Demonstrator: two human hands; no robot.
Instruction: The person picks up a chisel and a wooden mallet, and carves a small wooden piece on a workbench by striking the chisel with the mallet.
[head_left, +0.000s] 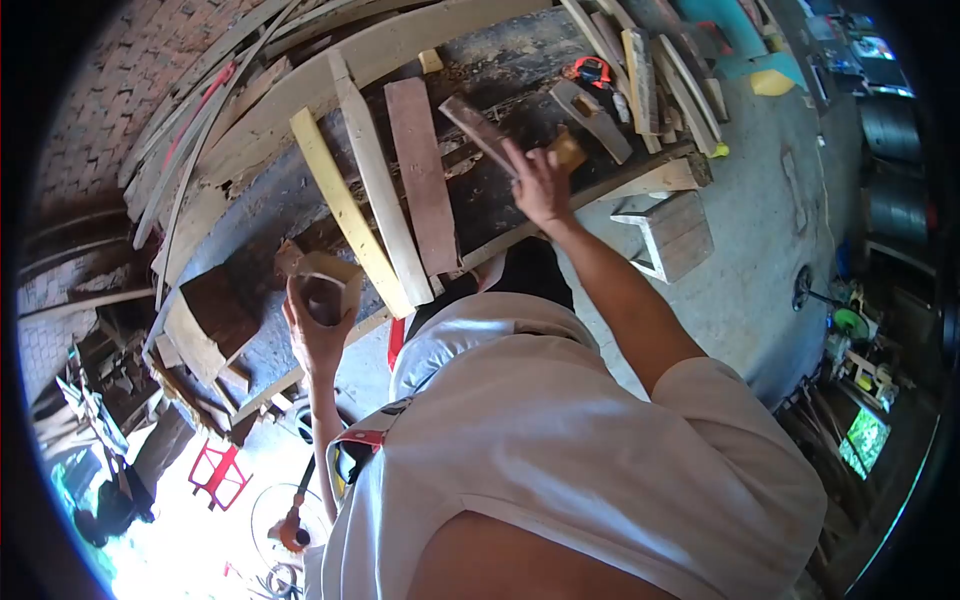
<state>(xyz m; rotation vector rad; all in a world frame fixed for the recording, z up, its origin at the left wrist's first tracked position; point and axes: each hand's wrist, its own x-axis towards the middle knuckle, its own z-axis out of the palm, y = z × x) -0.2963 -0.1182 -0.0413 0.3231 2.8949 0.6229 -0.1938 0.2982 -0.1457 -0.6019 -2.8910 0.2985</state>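
Observation:
My left hand [318, 325] is raised at the left side of the workbench, fingers curled round a tan, hollow-looking piece [340, 275] with a dark opening. I cannot tell what kind of thing it is. Over the bench, my right hand [543, 188] grips the near end of a narrow brown wooden strip [478, 132], which points away to the upper left. Beside that hand is a small yellowish-brown piece [568, 152]. Between my hands lie a reddish-brown board [422, 170], a pale wooden bar [378, 180] and a yellow wooden bar [350, 210], side by side.
Beyond the strip, a wooden hand plane [592, 120] and an orange tape measure [592, 72] lie near several wood offcuts [642, 80]. Long planks [380, 45] line the bench's far side. A small wooden stool [675, 235] stands on the concrete floor at right; a red metal frame [218, 472] is at lower left.

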